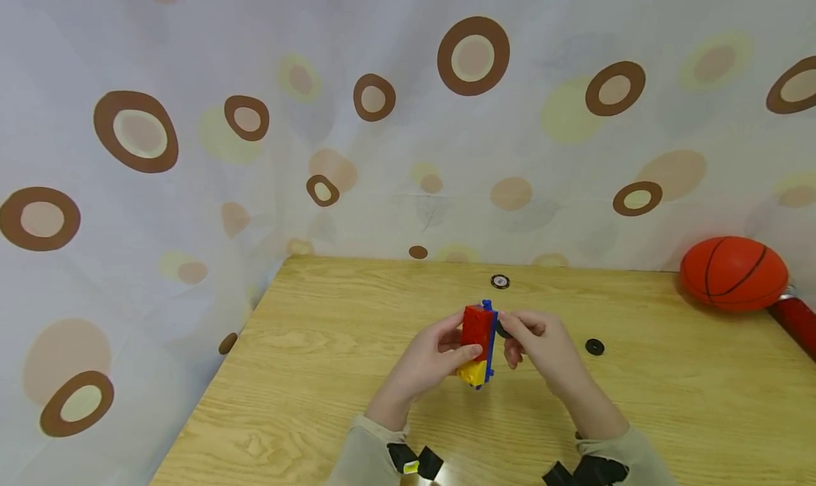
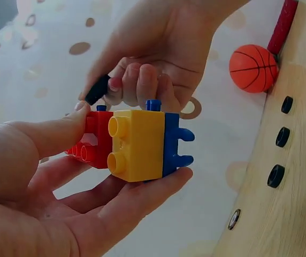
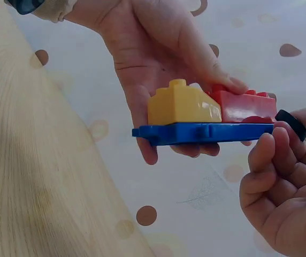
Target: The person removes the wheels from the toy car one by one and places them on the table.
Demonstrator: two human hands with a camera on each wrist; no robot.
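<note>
My left hand (image 1: 440,355) holds a small brick assembly (image 1: 478,343) above the table: a red brick (image 2: 91,143) and a yellow brick (image 2: 138,144) stuck on a blue plate (image 3: 204,133). Its thumb lies on the red brick and its fingers go under the plate. My right hand (image 1: 532,341) sits right beside the assembly and pinches a small black wheel (image 3: 291,123) at the plate's end by the red brick. Whether the wheel touches the plate is not clear.
Loose black wheels lie on the wooden table (image 1: 319,373), one right of the hands (image 1: 595,346) and one with a white centre behind them (image 1: 500,281). An orange basketball (image 1: 733,272) and a red bar (image 1: 797,323) sit at the far right edge. A spotted curtain (image 1: 382,117) hangs behind.
</note>
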